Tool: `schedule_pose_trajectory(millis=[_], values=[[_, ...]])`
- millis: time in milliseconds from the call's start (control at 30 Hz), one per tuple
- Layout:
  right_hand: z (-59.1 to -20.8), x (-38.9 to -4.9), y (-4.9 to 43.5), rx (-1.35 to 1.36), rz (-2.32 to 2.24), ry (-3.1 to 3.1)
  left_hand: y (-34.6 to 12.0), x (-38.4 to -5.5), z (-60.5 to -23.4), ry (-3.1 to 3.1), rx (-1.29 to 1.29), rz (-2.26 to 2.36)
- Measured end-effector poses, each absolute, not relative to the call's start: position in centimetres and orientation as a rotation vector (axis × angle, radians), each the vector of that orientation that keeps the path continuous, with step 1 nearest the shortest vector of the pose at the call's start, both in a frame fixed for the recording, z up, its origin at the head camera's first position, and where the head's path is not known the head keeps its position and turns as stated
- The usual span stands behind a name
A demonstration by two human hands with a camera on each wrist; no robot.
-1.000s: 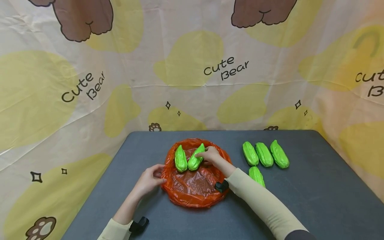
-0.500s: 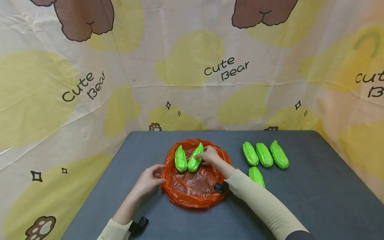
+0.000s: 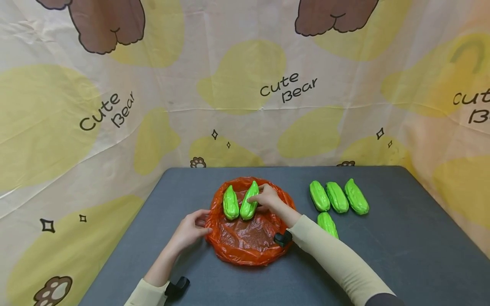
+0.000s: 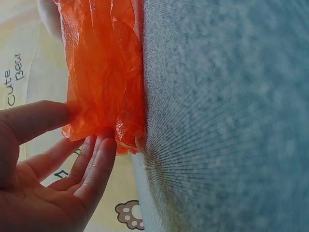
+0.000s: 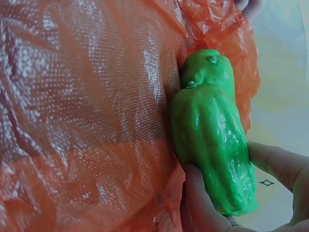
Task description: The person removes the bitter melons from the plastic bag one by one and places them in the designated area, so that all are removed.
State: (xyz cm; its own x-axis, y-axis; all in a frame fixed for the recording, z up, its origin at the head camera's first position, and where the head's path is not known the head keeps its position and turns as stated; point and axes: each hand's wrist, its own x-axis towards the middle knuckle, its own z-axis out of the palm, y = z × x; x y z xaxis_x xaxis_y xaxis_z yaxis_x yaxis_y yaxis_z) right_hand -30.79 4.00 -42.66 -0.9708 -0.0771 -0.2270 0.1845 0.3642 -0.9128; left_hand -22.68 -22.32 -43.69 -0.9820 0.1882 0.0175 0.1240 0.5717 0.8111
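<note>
My right hand (image 3: 267, 198) pinches a glossy, ridged green bitter melon (image 3: 249, 205) between thumb and fingers, inside an orange-red plastic bag (image 3: 249, 257) with its mouth spread wide. A second bitter melon (image 3: 230, 203) lies beside it on the left, in the back half of the bag. In the right wrist view, the thumb and fingers clasp the near end of the held bitter melon (image 5: 212, 130), which hides part of the other one. At the bag's left side, my left hand (image 3: 191, 228) touches the plastic with fairly straight, spread fingers; the left wrist view shows the fingertips against the bag wall (image 4: 101, 72).
On the right of the dark grey table (image 3: 402, 255), three bitter melons (image 3: 337, 197) lie in a row. Another bitter melon (image 3: 327, 225) lies in front of them, partly hidden by my right sleeve (image 3: 329, 255). A printed cloth (image 3: 237, 85) hangs behind the table.
The held bitter melon has turned slightly more upright, its tip shifting left and toward the back. My right hand has moved a little with it; the left hand has stayed in place.
</note>
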Motion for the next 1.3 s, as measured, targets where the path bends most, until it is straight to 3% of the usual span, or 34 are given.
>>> schedule_pose_trajectory(millis=[1300], values=[[-37.0,-28.0,7.4,-0.098,-1.637,2.307,-22.6,-22.3,-43.3,2.72,0.277,1.401]])
